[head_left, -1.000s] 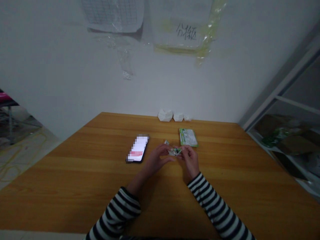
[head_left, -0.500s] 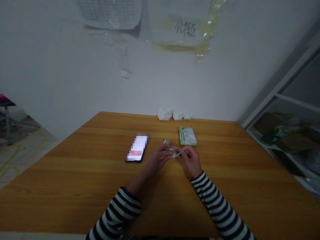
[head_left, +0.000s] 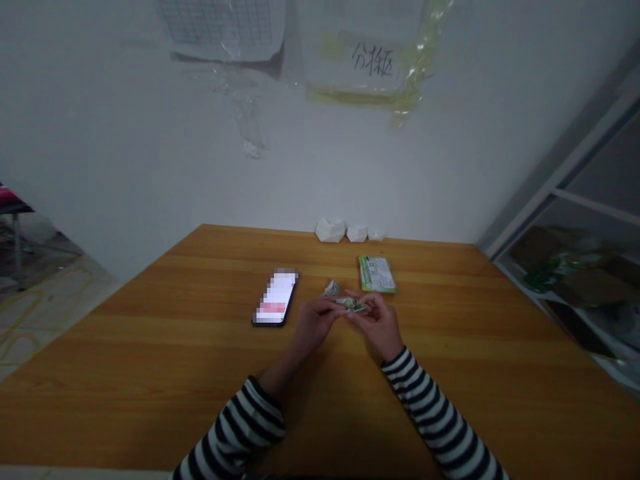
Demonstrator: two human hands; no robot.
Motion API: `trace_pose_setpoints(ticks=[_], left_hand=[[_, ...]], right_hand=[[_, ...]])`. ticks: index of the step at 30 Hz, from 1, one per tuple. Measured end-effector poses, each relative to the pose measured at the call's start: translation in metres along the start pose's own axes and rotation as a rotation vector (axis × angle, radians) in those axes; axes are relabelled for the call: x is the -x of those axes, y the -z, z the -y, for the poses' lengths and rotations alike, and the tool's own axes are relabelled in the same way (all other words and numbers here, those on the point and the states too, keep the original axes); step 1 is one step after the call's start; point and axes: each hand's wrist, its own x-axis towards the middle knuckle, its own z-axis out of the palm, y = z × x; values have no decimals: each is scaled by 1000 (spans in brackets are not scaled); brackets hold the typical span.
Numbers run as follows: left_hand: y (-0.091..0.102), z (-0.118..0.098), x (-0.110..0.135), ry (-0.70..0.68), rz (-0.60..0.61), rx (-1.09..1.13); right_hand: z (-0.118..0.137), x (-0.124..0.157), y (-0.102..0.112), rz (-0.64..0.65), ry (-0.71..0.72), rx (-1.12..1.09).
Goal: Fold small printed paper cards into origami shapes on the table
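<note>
Small crumpled green-and-white piece [head_left: 351,305] — pinched between both hands [head_left: 381,325]

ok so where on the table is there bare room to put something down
Bare wood shows on the table left of the phone and right of the green-edged packet, out toward each side edge. The middle is crowded: left hand and right hand hold a crumpled wrapper near the packet.
</note>
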Motion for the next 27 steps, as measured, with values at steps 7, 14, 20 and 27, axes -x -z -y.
trace_pose_setpoints(ticks=[7,14,20,27], left_hand=[[0,-4,3,-85,-2,-78],[-8,-3,6,29,-98,-37],[-8,0,6,165,-152,-24],[2,0,1,-133,14,-176]], right_hand=[[-4,-5,15,96,251,349],[-7,-2,3,-4,103,344],[-7,0,1,-98,65,307],[-9,2,7,-83,65,382]])
